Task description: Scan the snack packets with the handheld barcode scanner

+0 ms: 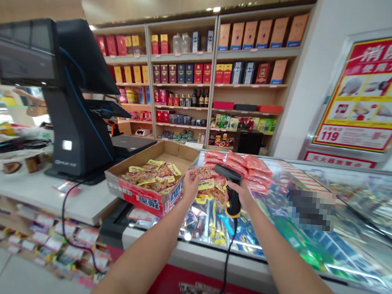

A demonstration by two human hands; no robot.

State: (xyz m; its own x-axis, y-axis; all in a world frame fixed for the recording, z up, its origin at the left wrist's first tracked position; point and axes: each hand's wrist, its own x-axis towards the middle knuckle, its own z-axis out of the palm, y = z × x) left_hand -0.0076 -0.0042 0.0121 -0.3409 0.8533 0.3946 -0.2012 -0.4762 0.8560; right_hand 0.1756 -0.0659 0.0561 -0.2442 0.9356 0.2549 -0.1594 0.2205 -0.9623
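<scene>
My left hand (190,186) is closed on a clear snack packet with a yellow label (206,177), held up over the glass counter (310,246). My right hand (243,193) grips a black barcode scanner (231,186) with a yellow base; its head points left at the packet. The scanner's cable hangs down off the counter's front edge. Left of my left hand sits an open cardboard box (151,193) holding several similar yellow-labelled packets.
Several red snack packets (245,166) lie on the glass behind the scanner. A black checkout terminal (67,96) with two screens stands at the left on a white counter. Shelves of boxed goods and bottles (201,79) line the back wall. A red poster (370,88) hangs at the right.
</scene>
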